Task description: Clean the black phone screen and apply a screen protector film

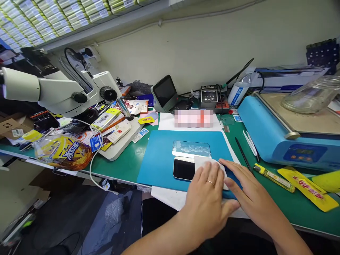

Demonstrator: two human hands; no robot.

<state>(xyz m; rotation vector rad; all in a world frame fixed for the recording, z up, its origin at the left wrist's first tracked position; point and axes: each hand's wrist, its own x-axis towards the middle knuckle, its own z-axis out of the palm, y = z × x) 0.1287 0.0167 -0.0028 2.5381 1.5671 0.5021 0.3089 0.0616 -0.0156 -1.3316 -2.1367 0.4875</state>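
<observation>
A phone (183,169) with a dark screen lies face up on the blue mat (159,152). A white wipe (201,162) covers its right part. My left hand (208,193), with a ring on one finger, lies with its fingers stretched over the wipe and presses it against the phone. At the wipe's right edge is my right hand (249,191), its thumb and fingers apart; whether it touches the phone beneath cannot be seen. Just behind the phone, a clear screen protector (191,148) with a white strip along its front edge lies on the mat.
A microscope (63,90) stands at the left beside boxes and packets. Behind the mat are a small display (165,92) and a control unit (208,97). On the right sit a blue heating machine (281,131), a black pen (243,152), a yellow cutter (275,177) and a yellow packet (308,187).
</observation>
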